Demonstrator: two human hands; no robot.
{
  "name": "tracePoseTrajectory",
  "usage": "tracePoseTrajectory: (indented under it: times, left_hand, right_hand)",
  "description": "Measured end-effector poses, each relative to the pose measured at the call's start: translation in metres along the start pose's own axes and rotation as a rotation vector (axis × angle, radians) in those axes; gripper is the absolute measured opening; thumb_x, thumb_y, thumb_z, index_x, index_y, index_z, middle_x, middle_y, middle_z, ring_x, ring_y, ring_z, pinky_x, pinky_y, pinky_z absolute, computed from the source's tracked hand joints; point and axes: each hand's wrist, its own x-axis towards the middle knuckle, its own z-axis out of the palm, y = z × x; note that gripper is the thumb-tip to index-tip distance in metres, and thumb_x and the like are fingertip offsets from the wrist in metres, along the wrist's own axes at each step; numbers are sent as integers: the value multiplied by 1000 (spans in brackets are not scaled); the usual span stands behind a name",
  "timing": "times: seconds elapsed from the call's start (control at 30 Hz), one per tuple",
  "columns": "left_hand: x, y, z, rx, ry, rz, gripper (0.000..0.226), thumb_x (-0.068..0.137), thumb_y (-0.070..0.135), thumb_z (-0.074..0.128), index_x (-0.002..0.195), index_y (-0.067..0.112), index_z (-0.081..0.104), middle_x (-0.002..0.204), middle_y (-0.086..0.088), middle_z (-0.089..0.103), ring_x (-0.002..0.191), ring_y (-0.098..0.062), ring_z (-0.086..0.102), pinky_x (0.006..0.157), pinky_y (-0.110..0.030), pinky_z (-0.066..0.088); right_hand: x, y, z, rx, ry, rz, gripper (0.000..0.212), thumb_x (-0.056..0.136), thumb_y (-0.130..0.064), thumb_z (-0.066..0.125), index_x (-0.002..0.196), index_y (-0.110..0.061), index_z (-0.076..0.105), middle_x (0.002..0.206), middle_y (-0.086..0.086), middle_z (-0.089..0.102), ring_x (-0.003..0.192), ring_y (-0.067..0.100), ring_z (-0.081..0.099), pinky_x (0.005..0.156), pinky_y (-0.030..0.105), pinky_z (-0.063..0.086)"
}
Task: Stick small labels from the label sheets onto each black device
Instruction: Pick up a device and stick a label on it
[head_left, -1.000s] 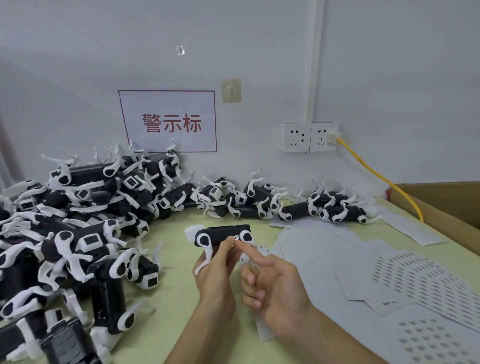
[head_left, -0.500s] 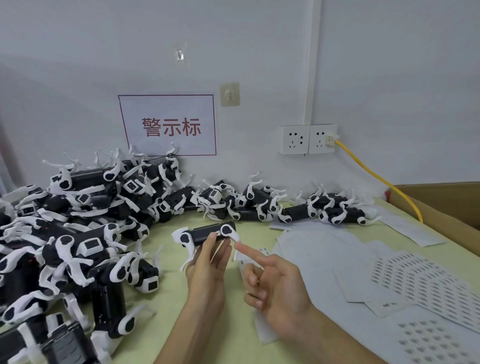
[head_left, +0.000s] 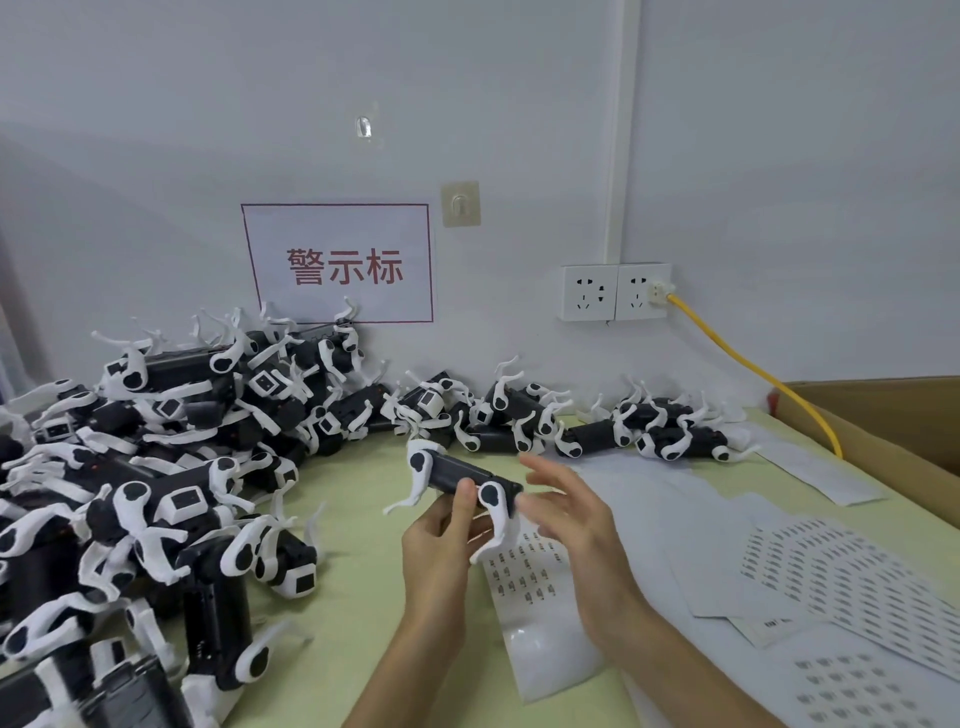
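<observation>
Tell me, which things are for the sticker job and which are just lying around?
For the job: black device held in the left hand, right hand beside it, label sheet under the hands, more label sheets, pile of devices.

Just lying about: wall sign, sockets, yellow cable, cardboard box, wall hook.
</observation>
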Motion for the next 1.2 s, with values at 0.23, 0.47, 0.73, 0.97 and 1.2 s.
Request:
tracePoseTrajectory:
  times: [0.23,0.47,0.73,0.97,1.2]
  left_hand:
    - [-8,3,5,-74,-114,22,46,101,43,55,101,3,78,99,-19,78,95,-30,77,74,-26,59]
    - [-5,6,0,1,-116,53,26,91,30,73,103,7,77,97,-11,80,96,-26,77,77,-24,60]
    - [0,1,-3,355,-148,147,18,100,18,65,100,29,80,93,9,80,89,-10,75,77,-20,58]
    - [5,3,-14,625,15,257,22,95,12,69,87,31,78,92,21,77,99,0,67,92,-29,52]
    - [26,21,-56,1240,516,314,47,83,16,76,129,23,67,154,-12,47,147,-32,31,116,-56,17]
  right_hand:
    - [3,3,1,77,-113,22,55,69,-21,79,123,-26,70,114,0,75,111,24,69,99,39,55]
    - [10,6,-4,-29,-181,40,43,89,-15,77,128,-30,68,113,-6,76,106,14,71,92,31,56]
    - [30,-2,-34,78,-128,290,31,96,-36,65,114,-12,74,104,20,75,93,40,74,78,45,62]
    - [60,-17,-119,622,307,286,22,96,-33,64,88,-13,70,96,15,66,73,29,67,70,34,61]
    - [47,-15,-216,1109,603,-106,64,103,-52,40,156,-19,30,143,14,55,117,34,67,92,41,55]
